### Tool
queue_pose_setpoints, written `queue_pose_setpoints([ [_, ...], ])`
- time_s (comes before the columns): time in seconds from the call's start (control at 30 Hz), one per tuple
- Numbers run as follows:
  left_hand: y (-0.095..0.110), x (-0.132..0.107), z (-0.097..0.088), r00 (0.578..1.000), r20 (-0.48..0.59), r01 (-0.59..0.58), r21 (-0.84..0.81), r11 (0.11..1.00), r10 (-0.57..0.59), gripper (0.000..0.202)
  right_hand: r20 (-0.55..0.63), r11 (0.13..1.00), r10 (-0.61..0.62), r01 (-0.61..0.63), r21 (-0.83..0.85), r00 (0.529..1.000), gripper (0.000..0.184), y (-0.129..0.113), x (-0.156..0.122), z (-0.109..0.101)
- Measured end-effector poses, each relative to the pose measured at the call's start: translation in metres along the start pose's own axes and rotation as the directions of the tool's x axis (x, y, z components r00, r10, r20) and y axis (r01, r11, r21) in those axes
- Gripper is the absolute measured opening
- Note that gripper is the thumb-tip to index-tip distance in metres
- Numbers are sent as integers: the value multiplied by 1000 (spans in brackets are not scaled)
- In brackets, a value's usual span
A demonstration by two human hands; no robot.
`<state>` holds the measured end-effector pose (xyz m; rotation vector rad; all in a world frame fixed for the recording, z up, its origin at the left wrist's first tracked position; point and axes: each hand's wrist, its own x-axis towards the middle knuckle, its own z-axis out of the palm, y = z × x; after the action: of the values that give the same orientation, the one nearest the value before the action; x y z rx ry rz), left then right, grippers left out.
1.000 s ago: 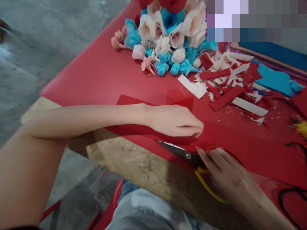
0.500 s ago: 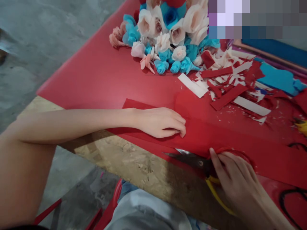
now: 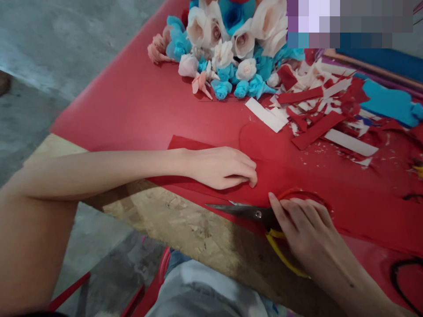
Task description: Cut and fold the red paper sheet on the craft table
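Note:
My left hand [image 3: 224,169] rests palm down on a long piece of red crepe paper [image 3: 297,176], its fingers bent together and the thumb tucked beside them, holding the paper to the table. My right hand [image 3: 304,229] grips scissors [image 3: 254,212] with yellow handles. Their dark blades point left, almost closed, along the near edge of the red paper, just below my left hand. A pale sliver of the second blade shows at the paper's edge. My right fingers are partly hidden at the handle loop.
Blue, white and pink paper flowers [image 3: 228,57] are bunched at the back. Red and white paper scraps [image 3: 317,119] lie at the right, beside blue paper [image 3: 390,103]. The red table cover [image 3: 122,101] stops short of a bare board edge [image 3: 185,220]. A black loop [image 3: 395,277] lies at lower right.
My right hand and the scissors have shifted left and slightly up along the paper's near edge. The blades are closer together. My left hand has barely moved.

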<state>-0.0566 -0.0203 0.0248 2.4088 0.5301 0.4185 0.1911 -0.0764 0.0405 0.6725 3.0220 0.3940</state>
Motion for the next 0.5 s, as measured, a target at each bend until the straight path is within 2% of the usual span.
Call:
queue_pose_setpoints([
  [0.27,0,1,-1,1000,10,1,10,1000,-1,27,-104,996,-16,25,87,994,31,5,-4,2],
  [0.4,-1,1,0,1000,9,-1,7,1000,1,27,-96,997,-49,55,59,994,30,4,-8,0],
  [0.5,0,0,0,1000,10,5,-1,1000,-5,26,-61,999,-34,34,-10,998,36,0,-9,-2],
])
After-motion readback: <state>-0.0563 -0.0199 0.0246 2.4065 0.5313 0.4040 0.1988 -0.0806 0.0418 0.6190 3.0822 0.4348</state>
